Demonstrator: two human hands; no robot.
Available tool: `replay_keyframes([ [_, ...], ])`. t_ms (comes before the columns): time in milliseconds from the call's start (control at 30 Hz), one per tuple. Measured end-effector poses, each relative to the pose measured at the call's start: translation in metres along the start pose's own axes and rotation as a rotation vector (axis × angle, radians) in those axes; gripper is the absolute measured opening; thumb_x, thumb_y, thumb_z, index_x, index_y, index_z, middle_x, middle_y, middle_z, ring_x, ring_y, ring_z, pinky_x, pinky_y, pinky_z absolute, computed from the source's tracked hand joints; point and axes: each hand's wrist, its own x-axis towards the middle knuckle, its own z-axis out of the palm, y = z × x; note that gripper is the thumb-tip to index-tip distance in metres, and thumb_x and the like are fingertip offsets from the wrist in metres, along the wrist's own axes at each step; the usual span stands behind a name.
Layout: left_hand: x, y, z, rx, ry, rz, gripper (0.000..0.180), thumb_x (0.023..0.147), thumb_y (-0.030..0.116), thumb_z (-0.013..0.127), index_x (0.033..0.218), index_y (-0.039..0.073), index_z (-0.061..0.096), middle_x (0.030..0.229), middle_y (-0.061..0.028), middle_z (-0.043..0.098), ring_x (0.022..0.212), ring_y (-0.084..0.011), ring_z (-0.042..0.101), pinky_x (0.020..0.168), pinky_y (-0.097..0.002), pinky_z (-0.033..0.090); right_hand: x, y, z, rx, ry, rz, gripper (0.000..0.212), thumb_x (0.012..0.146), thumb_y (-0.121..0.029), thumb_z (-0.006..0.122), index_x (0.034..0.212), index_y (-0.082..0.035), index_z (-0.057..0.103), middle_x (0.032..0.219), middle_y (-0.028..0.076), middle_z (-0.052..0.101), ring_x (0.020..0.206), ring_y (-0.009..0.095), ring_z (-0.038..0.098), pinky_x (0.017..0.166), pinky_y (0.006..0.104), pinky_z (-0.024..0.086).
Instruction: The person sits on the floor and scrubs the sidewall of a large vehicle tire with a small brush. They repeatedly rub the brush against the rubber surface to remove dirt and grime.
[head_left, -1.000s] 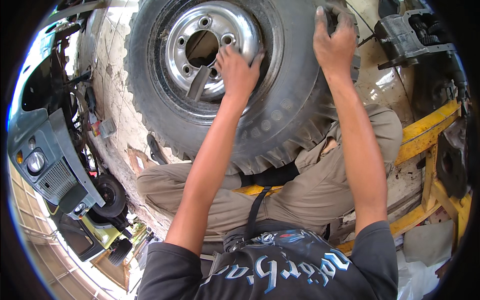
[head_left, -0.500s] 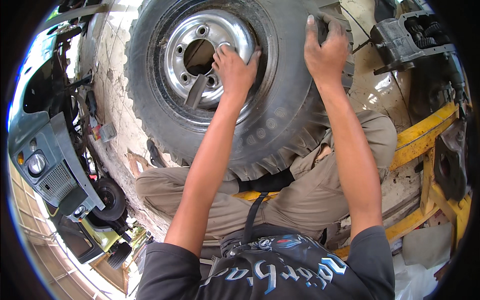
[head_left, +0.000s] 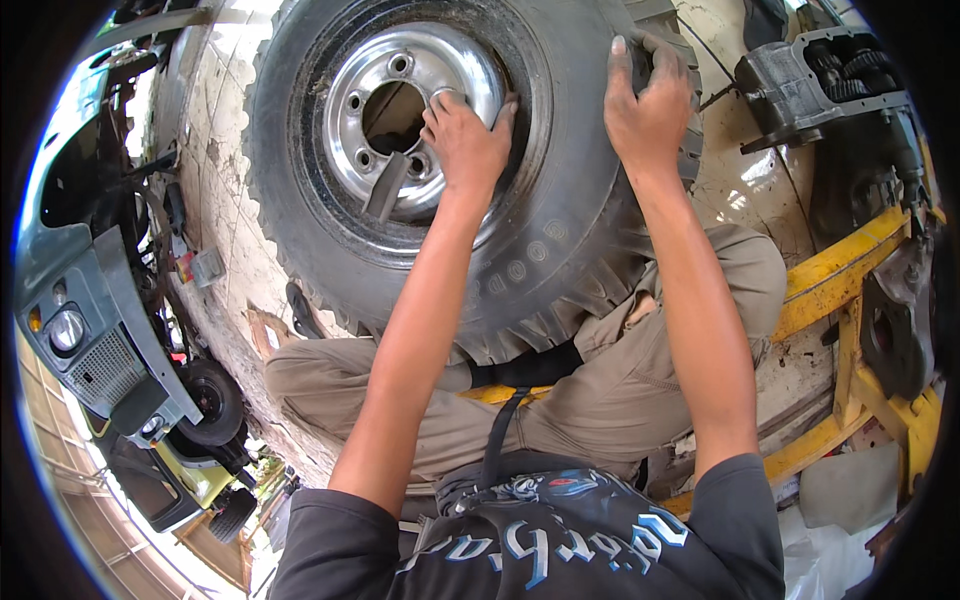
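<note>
A big black tyre (head_left: 590, 150) with a chunky tread lies before me, around a shiny silver wheel rim (head_left: 345, 85). The rim has a round centre hole ringed by bolt holes. My left hand (head_left: 465, 145) rests on the rim, fingers curled against its disc right of the hole and thumb out towards the rim's outer edge; its fingertips are partly hidden. A flat grey metal bar (head_left: 384, 192) slants across the rim near the lower bolt holes, beside that hand. On the tyre's right shoulder lies my right hand (head_left: 650, 105), thumb and fingers spread apart.
At the right a grey metal gear housing (head_left: 800, 85) with exposed gears sits on the tiled floor (head_left: 740, 205). Below it stands a yellow metal frame (head_left: 845, 265). Vehicle front panels with a headlamp (head_left: 66, 330) fill the left. My crossed legs border the tyre's near side.
The whole scene has shifted slightly left in view. Both hands keep almost the same places on the tyre and rim.
</note>
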Motion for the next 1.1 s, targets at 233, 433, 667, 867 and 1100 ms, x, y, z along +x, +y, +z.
replay_keyframes([
  [233,-0.054,-0.04,-0.033,0.029,-0.185,0.058,0.076,0.081,0.048,0.08,0.12,-0.009,0.05,0.124,-0.0269,0.055,0.12,-0.0441,0.049,0.102,-0.0576,0.036,0.005,-0.003,-0.002,-0.072,0.02,-0.004,0.04,0.094,-0.038,0.065,0.119,-0.006,0.065,0.118,0.016,0.064,0.117,0.038,0.056,0.102,0.0541,0.038],
  [433,0.015,-0.001,0.012,0.003,0.07,-0.027,0.08,0.081,0.049,0.081,0.124,-0.01,0.048,0.127,-0.0295,0.053,0.122,-0.0463,0.049,0.104,-0.059,0.035,0.002,-0.006,0.003,-0.048,-0.006,-0.018,0.041,0.094,-0.038,0.066,0.12,-0.006,0.064,0.12,0.016,0.063,0.119,0.038,0.054,0.103,0.0558,0.037],
  [667,-0.058,-0.038,-0.039,0.054,-0.216,0.044,0.077,0.084,0.044,0.079,0.124,-0.012,0.046,0.124,-0.0295,0.052,0.123,-0.0459,0.046,0.104,-0.0582,0.033,0.006,-0.004,-0.004,-0.072,-0.01,0.022,0.042,0.094,-0.038,0.066,0.121,-0.006,0.064,0.122,0.016,0.062,0.12,0.038,0.053,0.104,0.0566,0.036],
  [867,-0.015,-0.01,-0.014,0.008,-0.112,0.065,0.075,0.083,0.045,0.08,0.121,-0.011,0.047,0.122,-0.0273,0.053,0.12,-0.0444,0.048,0.102,-0.0563,0.035,0.003,-0.001,0.005,-0.071,0.027,-0.042,0.042,0.093,-0.037,0.067,0.121,-0.005,0.064,0.118,0.016,0.063,0.117,0.037,0.055,0.103,0.055,0.037],
  [1100,-0.037,-0.022,-0.013,0.063,-0.045,0.094,0.074,0.083,0.046,0.08,0.12,-0.01,0.047,0.122,-0.027,0.053,0.119,-0.0434,0.049,0.102,-0.0543,0.037,0.008,-0.004,-0.002,-0.016,-0.007,-0.006,0.042,0.094,-0.036,0.066,0.121,-0.004,0.064,0.118,0.017,0.063,0.116,0.039,0.056,0.101,0.0533,0.039],
])
